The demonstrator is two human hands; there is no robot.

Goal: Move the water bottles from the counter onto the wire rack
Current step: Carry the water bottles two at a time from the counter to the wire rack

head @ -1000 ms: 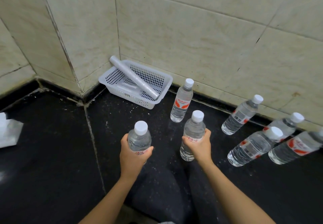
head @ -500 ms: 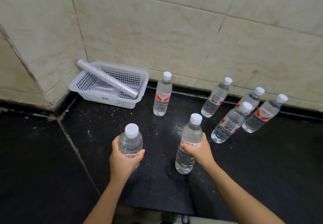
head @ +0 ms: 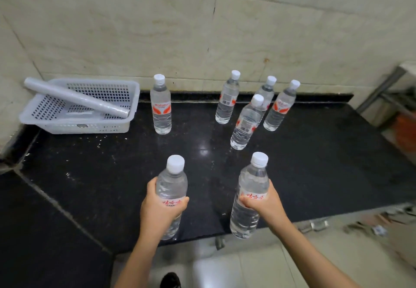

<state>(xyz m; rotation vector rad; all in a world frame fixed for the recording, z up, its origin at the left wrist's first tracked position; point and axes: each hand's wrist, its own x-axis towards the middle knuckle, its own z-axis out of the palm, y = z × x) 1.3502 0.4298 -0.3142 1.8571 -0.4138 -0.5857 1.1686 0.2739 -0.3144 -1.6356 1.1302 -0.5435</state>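
My left hand (head: 161, 206) grips a clear water bottle (head: 172, 180) with a white cap, upright near the front edge of the black counter (head: 90, 170). My right hand (head: 264, 205) grips a second water bottle (head: 253, 182), also upright, its base near the counter's edge. Farther back one lone bottle (head: 161, 105) stands beside the basket. Several more bottles (head: 245, 123) stand grouped at the back right near the wall. A metal frame (head: 382, 89) shows blurred at the far right edge; I cannot tell whether it is the wire rack.
A white perforated plastic basket (head: 132, 95) sits in the back left corner with a roll of clear film (head: 76, 99) lying across it. Beige tiled walls close off the back and left. Light floor tiles (head: 225, 267) and a dark shoe (head: 171, 281) show below the counter's front edge.
The view has swung to the right and pulled back, so the counter's right end and front edge now show. Both held bottles have come back toward the counter's front edge.
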